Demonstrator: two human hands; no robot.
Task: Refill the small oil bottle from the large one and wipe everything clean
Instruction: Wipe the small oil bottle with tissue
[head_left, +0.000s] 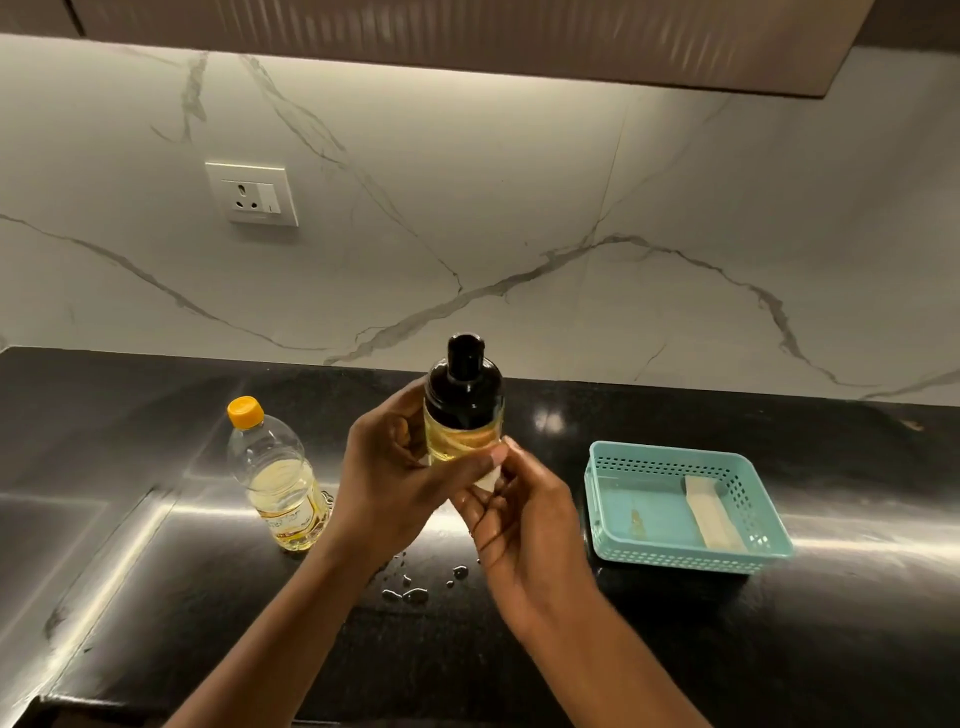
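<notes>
My left hand (395, 467) grips the capped small bottle (464, 410); my right hand (519, 525) pinches a white tissue (491, 475) against its base, wiping. Next, probably, the drops (410, 592) beneath that bottle.

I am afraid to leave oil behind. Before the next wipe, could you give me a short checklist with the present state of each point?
1. Small bottle capped: ok, black cap is on.
2. Left hand grips the small bottle: ok.
3. Right hand pinches the white wipe at the bottle's lower side: ok.
4. Large bottle upright, yellow cap on: ok.
5. Counter free of spills: not ok, drops lie below the hands.
6. Small bottle's outside oil-free: cannot tell.
</notes>
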